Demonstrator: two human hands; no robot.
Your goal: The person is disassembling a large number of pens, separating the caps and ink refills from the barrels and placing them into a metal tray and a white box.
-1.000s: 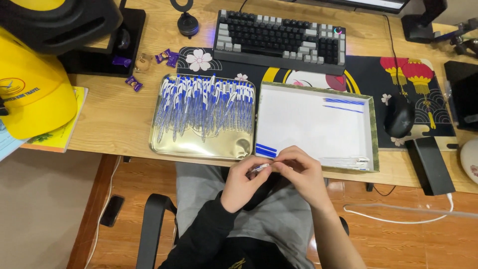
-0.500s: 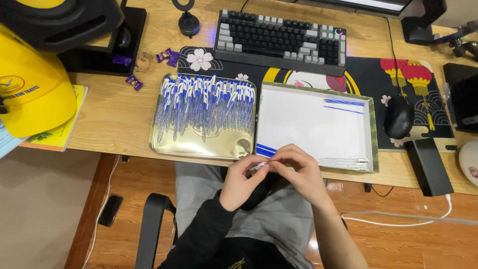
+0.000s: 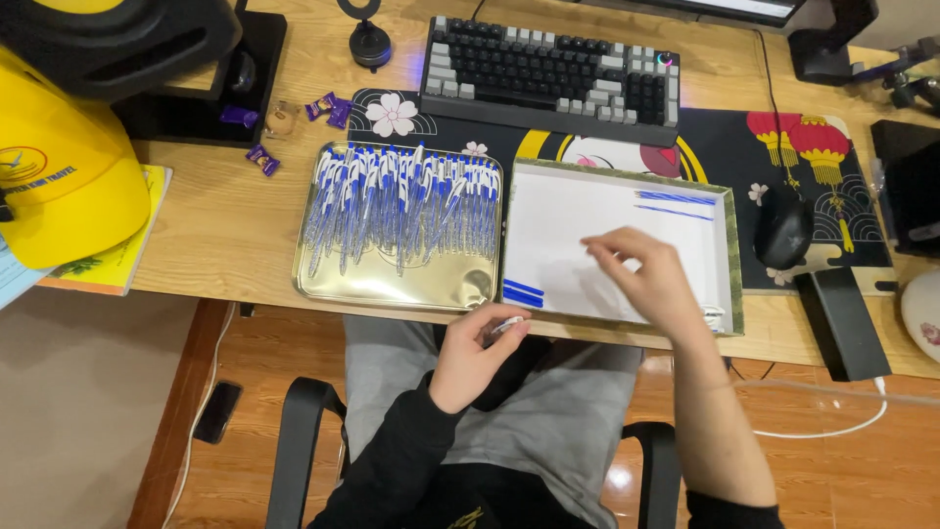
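My left hand [image 3: 474, 355] rests over my lap just below the desk edge and holds a small white and blue pen part [image 3: 506, 324] between thumb and fingers. My right hand [image 3: 647, 279] reaches over the white-lined box tray [image 3: 720, 294], fingers pinched together; I cannot tell whether anything is between them. A few blue refills [image 3: 674, 204] lie at the tray's far right and a few more blue refills [image 3: 522, 292] at its near left. The gold tray [image 3: 377, 286] to the left holds several blue and white pens [image 3: 401, 204].
A keyboard [image 3: 553, 71] sits on the patterned desk mat [image 3: 783, 147] with a black mouse [image 3: 782, 226]. A yellow cap [image 3: 61, 168] lies at the left, small wrapped sweets [image 3: 260, 158] behind the gold tray, a black power bank [image 3: 841, 321] at the right edge.
My hands were together over my lap on the pen. My right hand has lifted away and moved forward over the white tray; my left hand stays low with the pen part.
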